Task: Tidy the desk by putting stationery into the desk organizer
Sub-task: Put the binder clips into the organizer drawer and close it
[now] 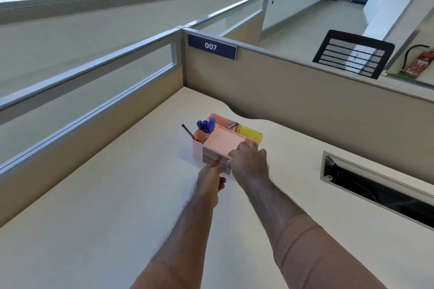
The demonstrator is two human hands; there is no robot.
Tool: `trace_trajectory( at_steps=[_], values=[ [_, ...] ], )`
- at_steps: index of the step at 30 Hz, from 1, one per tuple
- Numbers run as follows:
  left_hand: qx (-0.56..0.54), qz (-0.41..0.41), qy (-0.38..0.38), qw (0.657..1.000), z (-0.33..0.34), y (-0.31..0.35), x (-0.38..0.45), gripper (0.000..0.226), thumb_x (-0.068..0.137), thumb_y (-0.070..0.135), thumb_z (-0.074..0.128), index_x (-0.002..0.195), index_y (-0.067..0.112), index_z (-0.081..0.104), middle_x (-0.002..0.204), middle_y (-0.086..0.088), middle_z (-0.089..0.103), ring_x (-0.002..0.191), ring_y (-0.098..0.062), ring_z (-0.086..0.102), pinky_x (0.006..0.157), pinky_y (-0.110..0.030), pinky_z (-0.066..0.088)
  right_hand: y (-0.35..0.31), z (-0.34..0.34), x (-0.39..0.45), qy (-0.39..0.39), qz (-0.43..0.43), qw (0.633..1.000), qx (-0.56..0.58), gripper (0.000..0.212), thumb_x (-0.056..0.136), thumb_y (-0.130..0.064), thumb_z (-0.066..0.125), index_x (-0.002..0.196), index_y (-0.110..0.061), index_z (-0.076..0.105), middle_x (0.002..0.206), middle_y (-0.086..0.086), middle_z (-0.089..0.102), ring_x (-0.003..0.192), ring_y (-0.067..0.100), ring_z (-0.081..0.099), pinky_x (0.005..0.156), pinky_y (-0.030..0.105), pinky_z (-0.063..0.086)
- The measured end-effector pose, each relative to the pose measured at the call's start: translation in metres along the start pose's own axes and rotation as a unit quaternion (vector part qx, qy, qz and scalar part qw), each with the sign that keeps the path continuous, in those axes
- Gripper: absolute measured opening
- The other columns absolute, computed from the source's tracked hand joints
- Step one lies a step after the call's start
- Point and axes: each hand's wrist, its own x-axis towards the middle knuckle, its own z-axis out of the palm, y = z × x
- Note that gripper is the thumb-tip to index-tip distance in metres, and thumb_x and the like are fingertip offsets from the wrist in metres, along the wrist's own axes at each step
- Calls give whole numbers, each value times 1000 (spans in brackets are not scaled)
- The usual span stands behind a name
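The organizer (223, 142) sits mid-desk (117, 195), blue pens (206, 124) upright in its back compartment. The left hand (211, 177) pinches at its lower drawer (217, 163); the right hand (249, 159) rests curled over the tray's front corner, steadying it. A hard tug or push could likely slide the light organizer or tip the pens; the drawer might jam askew.

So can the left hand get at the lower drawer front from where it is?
Probably yes. The left hand is already at the grey drawer front of the organizer; the right hand rests on the tray edge, off to the side.
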Motion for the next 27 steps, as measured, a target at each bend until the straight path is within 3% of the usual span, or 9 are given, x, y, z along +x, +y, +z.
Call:
trace_trajectory(
  at_steps=[3,6,12,18,22,27],
  values=[
    [-36,0,3,999,3,-4,6,19,98,20,58,115,20,67,102,-6,66,85,-22,57,73,-29,55,-1,4,5,22,3,1000,-16,28,88,-31,60,113,-21,66,119,6,60,110,25,45,86,41,40],
    [-67,-1,5,998,4,-4,8,21,98,14,56,115,18,67,104,-9,66,81,-22,53,64,-25,51,-1,5,10,36,-3,999,-16,31,86,-35,63,112,-19,67,117,6,61,108,26,47,87,41,41],
    [-151,-39,-12,988,6,2,5,19,94,12,61,111,13,69,112,-12,66,82,-20,49,63,-23,48,0,8,10,45,-6,999,-7,33,86,-39,61,111,-18,67,118,7,60,109,25,46,89,40,42],
    [-157,-50,-13,986,0,-3,5,8,93,16,61,99,13,66,115,-14,67,77,-21,44,56,-25,44,-2,6,9,40,4,999,-13,36,84,-39,65,113,-18,66,120,8,58,110,26,45,91,41,42],
    [-167,-52,-14,984,-10,-8,6,21,95,22,60,112,11,64,112,-12,68,70,-18,42,54,-25,41,-2,5,9,26,3,1000,-14,38,83,-39,64,114,-18,65,121,8,57,112,26,44,93,42,42],
    [-165,-46,-12,985,-21,-16,1,23,95,28,61,109,11,66,105,-10,66,67,-17,42,53,-24,41,-2,8,8,23,9,999,-28,38,81,-35,69,115,-19,65,121,8,57,114,27,44,92,42,43]
  ],
)
